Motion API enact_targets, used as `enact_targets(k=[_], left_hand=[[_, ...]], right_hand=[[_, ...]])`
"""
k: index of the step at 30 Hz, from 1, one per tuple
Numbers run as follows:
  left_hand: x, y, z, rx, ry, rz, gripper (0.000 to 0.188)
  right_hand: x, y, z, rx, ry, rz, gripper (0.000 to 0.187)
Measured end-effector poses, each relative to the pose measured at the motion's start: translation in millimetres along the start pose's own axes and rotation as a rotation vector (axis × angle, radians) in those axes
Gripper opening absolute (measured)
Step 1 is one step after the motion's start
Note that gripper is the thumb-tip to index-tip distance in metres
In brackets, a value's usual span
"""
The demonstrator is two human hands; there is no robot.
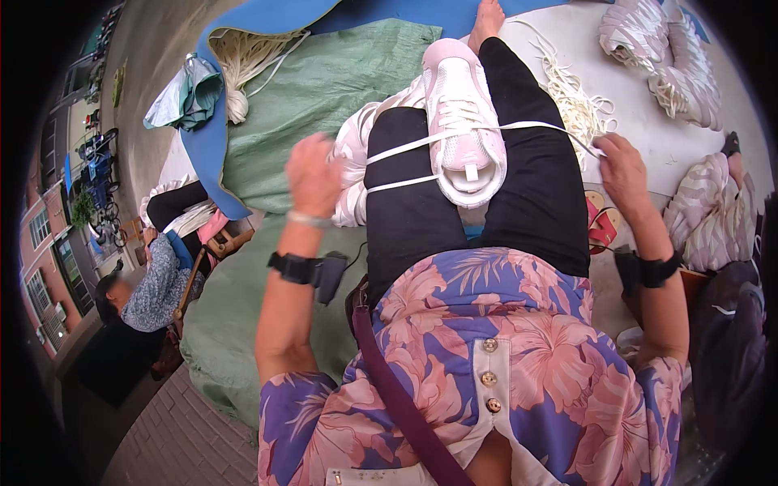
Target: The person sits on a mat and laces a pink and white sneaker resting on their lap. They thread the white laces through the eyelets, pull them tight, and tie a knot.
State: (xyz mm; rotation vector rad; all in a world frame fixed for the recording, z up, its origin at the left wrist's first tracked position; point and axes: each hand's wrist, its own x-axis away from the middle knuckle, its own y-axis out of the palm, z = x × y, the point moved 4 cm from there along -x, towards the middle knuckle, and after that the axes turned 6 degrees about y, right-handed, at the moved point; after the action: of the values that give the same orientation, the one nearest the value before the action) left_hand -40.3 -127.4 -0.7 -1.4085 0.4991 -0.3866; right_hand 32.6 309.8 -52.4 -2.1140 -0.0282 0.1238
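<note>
A pink and white sneaker point(463, 121) rests between my thighs, toe pointing away from me. A white shoelace point(531, 125) is threaded through its lower eyelets and runs out to both sides. My right hand point(622, 172) is closed, its fingertips pinching the right-hand stretch of lace beside my thigh. To the left of the shoe, my left hand point(314, 174) is raised and smeared by motion; a lace stretch runs its way, but whether the fingers hold it is unclear. Another lace end lies across my left thigh.
Loose white laces point(577, 101) lie in a heap right of my leg. Bundled sneakers point(664, 53) sit at the far right, with a striped bundle point(701, 215) nearer. A green sheet point(324, 105) spreads on the left. Another person point(158, 283) sits at far left.
</note>
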Motion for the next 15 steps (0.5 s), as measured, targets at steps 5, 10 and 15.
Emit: enact_targets(k=[5,10,15], left_hand=[[-59,15,97,0.082,0.289,-0.007,0.028],[-68,37,109,0.0,0.385,-0.041,0.011],[-71,35,109,-0.083,0.408,-0.003,0.003]], right_hand=[[-41,29,-92,-0.108,-0.208,0.08,0.032],[-57,66,-109,0.051,-0.24,-0.173,0.012],[-51,61,-107,0.027,-0.322,-0.121,0.012]])
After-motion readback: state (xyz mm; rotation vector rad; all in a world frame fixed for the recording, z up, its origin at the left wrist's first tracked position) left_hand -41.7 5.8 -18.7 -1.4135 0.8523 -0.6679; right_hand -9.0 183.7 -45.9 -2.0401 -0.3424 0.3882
